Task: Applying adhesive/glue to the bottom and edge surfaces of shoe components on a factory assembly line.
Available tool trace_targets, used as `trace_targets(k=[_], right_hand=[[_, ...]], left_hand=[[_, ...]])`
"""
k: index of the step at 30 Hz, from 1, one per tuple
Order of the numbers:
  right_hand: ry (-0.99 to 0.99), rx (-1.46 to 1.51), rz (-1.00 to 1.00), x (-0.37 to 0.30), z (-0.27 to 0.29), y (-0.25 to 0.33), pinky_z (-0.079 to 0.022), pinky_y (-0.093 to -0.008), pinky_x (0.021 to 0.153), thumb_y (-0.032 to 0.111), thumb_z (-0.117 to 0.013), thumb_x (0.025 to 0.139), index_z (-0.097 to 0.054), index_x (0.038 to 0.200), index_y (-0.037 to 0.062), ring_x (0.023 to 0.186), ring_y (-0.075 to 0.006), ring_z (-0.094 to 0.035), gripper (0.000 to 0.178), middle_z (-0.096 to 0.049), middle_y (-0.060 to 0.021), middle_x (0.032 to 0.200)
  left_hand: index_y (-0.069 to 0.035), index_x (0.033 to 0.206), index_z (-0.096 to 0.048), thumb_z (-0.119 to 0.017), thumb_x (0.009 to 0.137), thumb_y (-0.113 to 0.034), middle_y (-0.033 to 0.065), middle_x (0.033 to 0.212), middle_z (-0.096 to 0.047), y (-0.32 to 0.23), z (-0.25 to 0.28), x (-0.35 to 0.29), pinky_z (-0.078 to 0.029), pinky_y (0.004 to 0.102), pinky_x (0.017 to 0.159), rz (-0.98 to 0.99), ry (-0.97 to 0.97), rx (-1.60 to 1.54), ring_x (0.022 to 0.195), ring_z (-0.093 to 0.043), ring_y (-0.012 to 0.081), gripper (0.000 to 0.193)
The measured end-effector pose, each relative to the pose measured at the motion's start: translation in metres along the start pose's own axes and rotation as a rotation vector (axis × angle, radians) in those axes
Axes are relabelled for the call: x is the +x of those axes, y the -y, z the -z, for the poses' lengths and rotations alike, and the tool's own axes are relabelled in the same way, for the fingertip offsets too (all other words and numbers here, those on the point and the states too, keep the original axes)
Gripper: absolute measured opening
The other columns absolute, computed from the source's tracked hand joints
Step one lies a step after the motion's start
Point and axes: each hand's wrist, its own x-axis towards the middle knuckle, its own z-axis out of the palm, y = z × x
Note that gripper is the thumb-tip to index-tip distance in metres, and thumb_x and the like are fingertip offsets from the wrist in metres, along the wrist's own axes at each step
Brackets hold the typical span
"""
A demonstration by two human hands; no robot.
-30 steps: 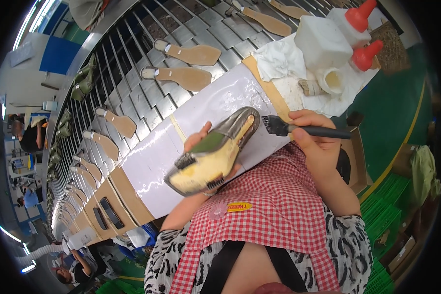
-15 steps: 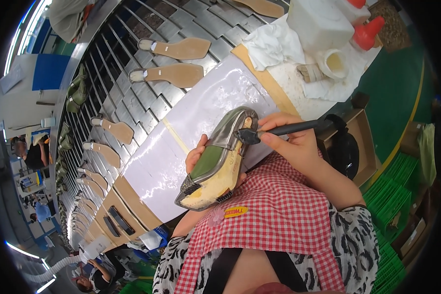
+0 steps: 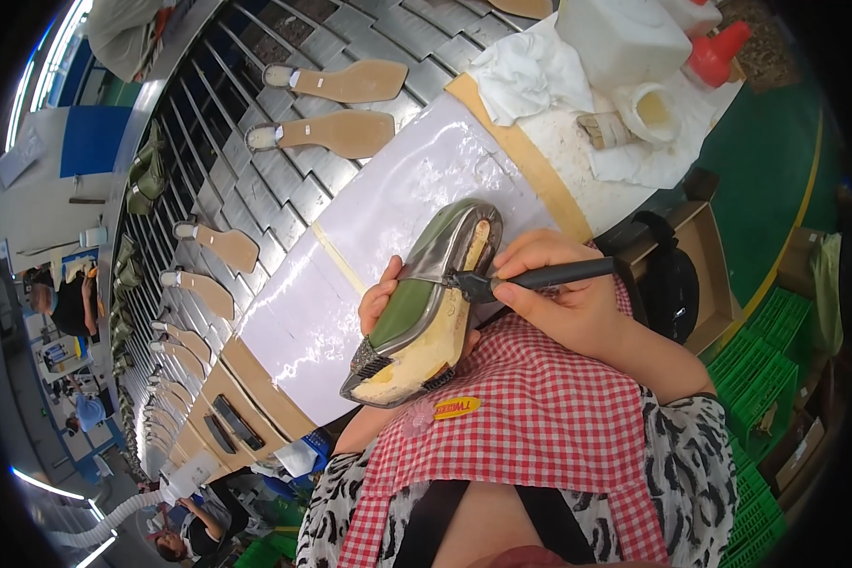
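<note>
A green and silver shoe upper (image 3: pixel 417 298) is held tilted above the white work sheet, its pale yellow underside partly toward me. My left hand (image 3: pixel 381 299) is closed around the shoe; its fingers show at the far side, and the rest is hidden behind it. In my right hand (image 3: pixel 560 295) is a brush (image 3: pixel 563 273) with a thick black handle, pinched between thumb and fingers. The dark brush head touches the underside's edge near the middle of the shoe.
Several tan insoles (image 3: pixel 350 81) lie on the slatted metal conveyor (image 3: pixel 293 180). An open white pot (image 3: pixel 651 112), a crumpled white cloth (image 3: pixel 530 71), a white jug (image 3: pixel 625 38) and a red-capped bottle (image 3: pixel 718 52) stand at the far right. Green crates (image 3: pixel 757 369) sit at right.
The brush has moved toward me along the shoe's edge, from nearer the far end to about the middle. The shoe has tilted slightly, still in my left hand.
</note>
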Motion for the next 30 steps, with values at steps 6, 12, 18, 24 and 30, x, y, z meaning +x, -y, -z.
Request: trace_targets(k=[6,12,18,24,30], right_hand=[[0.057,0.306,-0.33,-0.003,0.0,0.0,-0.046,-0.0263,0.081,-0.003,-0.066,0.08,-0.062,0.092,-0.0013,0.09,-0.0145,-0.059,0.013,-0.063,-0.0102,0.094],[-0.126,0.023,-0.068,0.003,0.002,-0.005,-0.047,-0.0276,0.072,0.0,-0.07,0.076,-0.062,0.088,0.0023,0.081,-0.0151,-0.061,0.014,-0.064,-0.0059,0.086],[0.126,-0.124,0.041,0.006,0.002,0.017,-0.047,-0.029,0.074,-0.002,-0.07,0.074,-0.063,0.089,-0.0001,0.086,-0.02,-0.061,0.017,-0.062,-0.013,0.094],[-0.031,0.351,-0.128,0.012,0.018,0.034,-0.046,-0.0287,0.083,-0.002,-0.067,0.078,-0.061,0.095,-0.0012,0.093,-0.0175,-0.059,0.018,-0.062,-0.0129,0.1],[-0.185,0.369,-0.006,-0.006,0.036,0.045,-0.045,-0.0315,0.086,-0.003,-0.066,0.079,-0.06,0.094,-0.0023,0.095,-0.0204,-0.059,0.016,-0.062,-0.0158,0.101]], left_hand=[[-0.008,0.136,-0.017,-0.088,0.058,-0.037,0.0135,0.128,-0.031,0.0,-0.002,-0.004,-0.035,0.0404,0.108,0.0,-0.037,-0.041,0.131,-0.035,0.0337,0.11],[-0.009,0.139,-0.016,-0.086,0.062,-0.032,0.0126,0.133,-0.029,0.0,0.002,-0.006,-0.027,0.0471,0.111,0.025,0.01,-0.108,0.134,-0.028,0.0372,0.107],[-0.007,0.137,-0.016,-0.087,0.06,-0.035,0.0134,0.13,-0.03,0.0,0.004,-0.001,-0.033,0.0412,0.109,0.029,-0.009,-0.074,0.132,-0.033,0.0326,0.109],[-0.006,0.138,-0.026,-0.077,0.071,-0.045,0.0135,0.134,-0.041,0.001,0.012,0.013,-0.034,0.0416,0.106,0.339,-0.174,-0.449,0.13,-0.036,0.0288,0.093],[-0.01,0.135,-0.039,-0.061,0.085,-0.044,0.0097,0.133,-0.048,0.007,0.074,0.118,-0.033,0.0479,0.106,0.493,-0.228,-1.275,0.124,-0.045,0.0301,0.064]])
